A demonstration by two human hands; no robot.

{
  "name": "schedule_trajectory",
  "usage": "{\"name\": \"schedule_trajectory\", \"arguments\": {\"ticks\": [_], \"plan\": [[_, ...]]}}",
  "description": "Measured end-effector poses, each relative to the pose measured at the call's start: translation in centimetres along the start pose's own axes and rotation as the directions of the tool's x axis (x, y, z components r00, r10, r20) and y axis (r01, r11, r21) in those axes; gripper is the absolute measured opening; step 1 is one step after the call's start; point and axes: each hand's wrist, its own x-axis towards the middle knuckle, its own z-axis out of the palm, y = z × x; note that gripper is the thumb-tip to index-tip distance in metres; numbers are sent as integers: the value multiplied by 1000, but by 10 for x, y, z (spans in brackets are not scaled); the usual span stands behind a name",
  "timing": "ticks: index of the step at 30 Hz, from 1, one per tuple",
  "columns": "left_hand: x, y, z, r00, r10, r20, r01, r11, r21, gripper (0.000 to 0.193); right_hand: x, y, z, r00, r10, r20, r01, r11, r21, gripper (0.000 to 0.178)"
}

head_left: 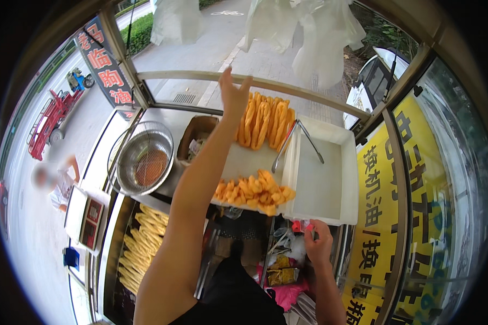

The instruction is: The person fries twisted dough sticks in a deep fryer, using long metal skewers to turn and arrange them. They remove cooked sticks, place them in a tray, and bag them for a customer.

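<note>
My left hand (234,96) reaches far forward over the counter, just before the window frame's crossbar. Its fingers are spread and nothing shows in them. Several thin plastic bags (328,40) hang beyond it. Next to that hand, long fried dough sticks (263,122) stand side by side in a white tray (249,160). Shorter fried dough pieces (255,192) are heaped at its near end. My right hand (319,242) is low at the right, by the near edge of a white plastic bin (322,189). Its fingers are curled in beside something small, red and pink, which I cannot make out.
Metal tongs (301,143) lean between tray and bin. A wire-handled metal strainer (145,162) and a cardboard box (195,135) sit left. More dough sticks (143,244) fill a case below. A person (59,181) stands outside, near a scale (87,222). Glass panels and metal posts surround the counter.
</note>
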Motion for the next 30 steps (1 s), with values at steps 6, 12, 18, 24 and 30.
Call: {"name": "schedule_trajectory", "arguments": {"ticks": [6,12,18,24,30], "plan": [[185,-37,98,970,-185,155,129,939,318,95,70,-14,-17,989,-110,-95,102,991,-87,32],[206,-47,75,950,-76,302,21,983,180,28,161,10,0,952,-239,-194,222,970,-101,43],[142,51,28,847,-233,478,372,901,-221,31,364,-95,59,723,-603,-336,635,772,-20,61],[131,100,-18,839,-211,502,399,866,-302,29,460,-148,94,460,-796,-394,852,520,-58,34],[130,96,-43,851,-209,482,429,808,-405,30,466,-174,100,481,-739,-472,871,463,163,10]]}}
